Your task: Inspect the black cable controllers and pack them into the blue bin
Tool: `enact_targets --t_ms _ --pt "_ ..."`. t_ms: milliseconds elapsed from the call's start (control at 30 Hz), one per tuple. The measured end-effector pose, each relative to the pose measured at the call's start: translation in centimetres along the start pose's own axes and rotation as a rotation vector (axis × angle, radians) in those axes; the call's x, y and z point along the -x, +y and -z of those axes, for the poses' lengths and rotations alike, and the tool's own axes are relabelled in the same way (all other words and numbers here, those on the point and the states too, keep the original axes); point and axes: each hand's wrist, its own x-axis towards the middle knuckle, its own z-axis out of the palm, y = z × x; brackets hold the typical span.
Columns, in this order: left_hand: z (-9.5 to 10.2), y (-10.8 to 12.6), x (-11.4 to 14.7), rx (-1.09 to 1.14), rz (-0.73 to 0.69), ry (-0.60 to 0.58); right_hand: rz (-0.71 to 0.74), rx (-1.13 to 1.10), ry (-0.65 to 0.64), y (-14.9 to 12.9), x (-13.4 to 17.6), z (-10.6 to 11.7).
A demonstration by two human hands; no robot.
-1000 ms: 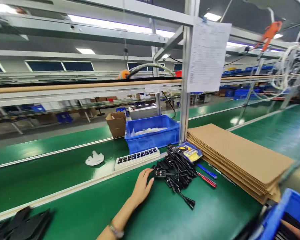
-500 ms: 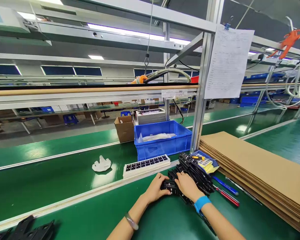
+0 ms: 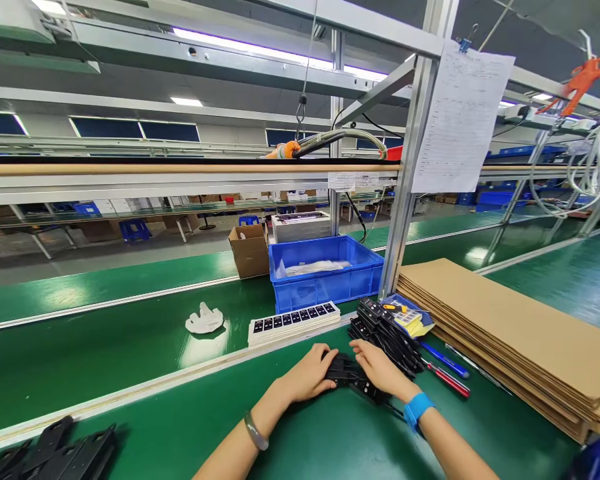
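now both on the black controllers (image 3: 353, 375), just in front of the post (image 3: 404, 220): left hand (image 3: 307, 375) curled round their near end, right hand (image 3: 380, 370), newly joined a second ago, cupped over the far side, gathering them into a bunch. behind the post, blue bin (image 3: 325, 280) holding white bags; left of it, open carton (image 3: 250, 250), contents hidden.

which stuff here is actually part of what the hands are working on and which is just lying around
In hand:
- left hand and right hand, both on a small black plastic controller
- pile of black controllers with cables

Lying about:
- blue plastic bin
- stack of brown cardboard sheets
- white crumpled cloth
- red and blue pens
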Motion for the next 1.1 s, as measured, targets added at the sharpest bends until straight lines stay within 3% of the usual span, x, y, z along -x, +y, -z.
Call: enact_targets --t_ms 200,367,433,567,733,933,1100 --pt "2.0 2.1 0.8 -0.062 0.04 0.002 -0.061 0.03 0.0 1.3 2.6 3.2" --pt "4.3 6.1 4.5 -0.039 0.018 0.053 -0.068 0.011 0.073 1.4 4.2 5.2" --pt "3.6 7.8 5.8 0.009 0.0 -0.012 -0.04 0.008 0.032 1.1 4.7 4.8" --pt "0.0 8.9 6.7 0.012 -0.061 -0.191 0.007 0.085 -0.06 -0.6 5.5 2.0" --pt "-3.0 7.2 6.5 0.0 -0.038 -0.128 -0.009 0.189 -0.037 -3.4 6.8 -0.7" --pt "-3.7 6.2 6.9 0.063 -0.022 -0.128 0.138 0.115 -0.081 -3.7 6.4 0.0" --pt "-3.9 6.3 6.9 0.049 -0.026 -0.106 -0.189 0.319 0.18 -0.5 2.3 1.5"
